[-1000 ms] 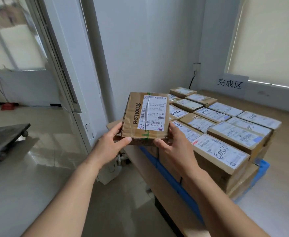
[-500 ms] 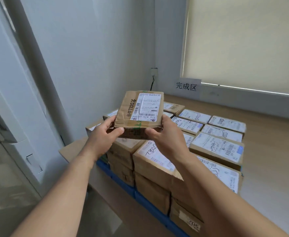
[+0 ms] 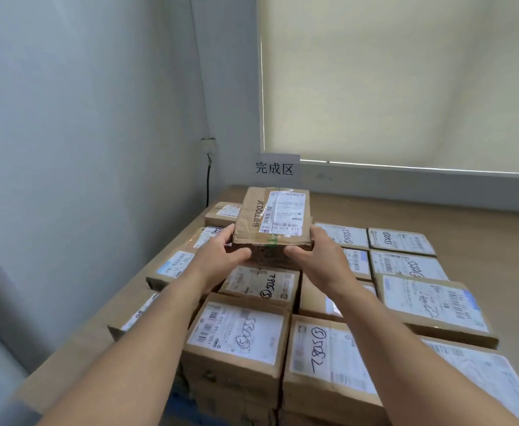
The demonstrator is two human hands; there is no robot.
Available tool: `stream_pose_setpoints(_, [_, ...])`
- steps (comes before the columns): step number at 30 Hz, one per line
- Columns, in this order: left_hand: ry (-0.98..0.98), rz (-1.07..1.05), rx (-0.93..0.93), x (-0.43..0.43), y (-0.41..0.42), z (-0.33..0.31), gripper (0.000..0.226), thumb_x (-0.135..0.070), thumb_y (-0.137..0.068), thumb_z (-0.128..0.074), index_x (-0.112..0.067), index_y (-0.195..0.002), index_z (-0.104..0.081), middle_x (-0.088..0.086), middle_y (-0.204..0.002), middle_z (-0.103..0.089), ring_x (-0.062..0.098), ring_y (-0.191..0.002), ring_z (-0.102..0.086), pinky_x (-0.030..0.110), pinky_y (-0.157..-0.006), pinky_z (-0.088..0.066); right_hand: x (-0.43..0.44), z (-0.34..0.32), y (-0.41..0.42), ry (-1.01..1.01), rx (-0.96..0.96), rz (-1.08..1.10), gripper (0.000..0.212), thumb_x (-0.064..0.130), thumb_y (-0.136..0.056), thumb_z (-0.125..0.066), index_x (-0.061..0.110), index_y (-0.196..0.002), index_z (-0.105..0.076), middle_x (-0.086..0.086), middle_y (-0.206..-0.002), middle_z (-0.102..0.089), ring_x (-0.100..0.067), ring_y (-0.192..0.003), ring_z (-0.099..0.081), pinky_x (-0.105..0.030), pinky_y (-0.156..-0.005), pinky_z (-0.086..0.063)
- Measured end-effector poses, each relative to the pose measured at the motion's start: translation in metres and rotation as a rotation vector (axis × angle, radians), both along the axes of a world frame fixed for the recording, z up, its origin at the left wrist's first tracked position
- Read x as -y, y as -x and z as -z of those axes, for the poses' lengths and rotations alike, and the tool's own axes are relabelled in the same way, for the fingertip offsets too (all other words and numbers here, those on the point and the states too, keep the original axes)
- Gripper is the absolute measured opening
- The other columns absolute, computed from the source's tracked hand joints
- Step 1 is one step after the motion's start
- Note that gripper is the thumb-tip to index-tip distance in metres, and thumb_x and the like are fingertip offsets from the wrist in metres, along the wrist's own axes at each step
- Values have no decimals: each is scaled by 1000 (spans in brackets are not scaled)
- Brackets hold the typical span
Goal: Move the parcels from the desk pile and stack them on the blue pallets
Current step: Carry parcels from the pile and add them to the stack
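Note:
A flat brown cardboard parcel (image 3: 272, 218) with a white shipping label and black print along one side is held out over the stack. My left hand (image 3: 218, 256) grips its near left corner and my right hand (image 3: 316, 256) grips its near right corner, thumbs on the front face. Below it lies the stack of labelled parcels (image 3: 239, 333), several boxes across and at least two layers deep. A sliver of blue pallet (image 3: 176, 395) shows at the stack's lower left; the remainder is hidden under the boxes.
A brown floor sheet (image 3: 436, 222) runs out behind and to the right of the stack. The grey wall (image 3: 82, 149) with a black cable (image 3: 208, 186) stands close on the left. A white sign (image 3: 275, 168) hangs under the blinded window (image 3: 405, 81).
I have stepped closer and turned right, so the stack now fills the lower view. The parcel has travelled forward over the middle of the stack, still held by both hands.

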State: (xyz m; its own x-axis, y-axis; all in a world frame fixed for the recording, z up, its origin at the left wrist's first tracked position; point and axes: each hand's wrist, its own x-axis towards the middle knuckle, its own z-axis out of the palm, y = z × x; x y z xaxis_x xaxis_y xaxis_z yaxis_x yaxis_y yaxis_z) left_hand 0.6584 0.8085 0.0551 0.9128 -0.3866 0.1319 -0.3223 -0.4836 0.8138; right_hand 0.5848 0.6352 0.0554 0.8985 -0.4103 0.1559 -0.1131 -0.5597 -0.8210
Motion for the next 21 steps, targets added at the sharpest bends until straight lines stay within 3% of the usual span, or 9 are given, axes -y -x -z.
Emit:
stream_pose_setpoints(4, [-75,101,-41,14,-37,10,58,-17,-88,-57,-31,-141,-37,-11,-118,-55,10,-108,-49,23,-84,-35,9,9,-24,-69,-22,72,37,21,-84,-66,20,-119,-54,6,-108,-62,-13,-96,-57,-26,-78,-45])
stream_pose_setpoints(9, [-136,183,-37,25,-88,18,59,-24,-87,-57,-34,-142,-35,-9,-129,-55,14,-113,-50,30,-92,-41,14,17,-58,-122,-40,174,33,22,-81,-67,23,-112,-56,7,-107,-65,-13,-95,-60,-35,-85,-51])
stream_pose_setpoints(14, [-164,244,-72,27,-112,33,50,-22,-90,-56,-31,-137,-42,-9,-126,-57,12,-108,-51,27,-86,-39,13,27,-77,-103,-89,191,36,20,-84,-66,25,-117,-52,10,-102,-60,-12,-94,-56,-26,-75,-42])
stream_pose_setpoints(21, [-155,241,-88,27,-125,44,43,-19,-91,-54,-30,-132,-47,-7,-122,-60,14,-107,-54,28,-86,-43,8,35,-86,-61,-98,217,42,21,-87,-63,25,-126,-49,7,-115,-62,-13,-102,-58,-38,-89,-51])
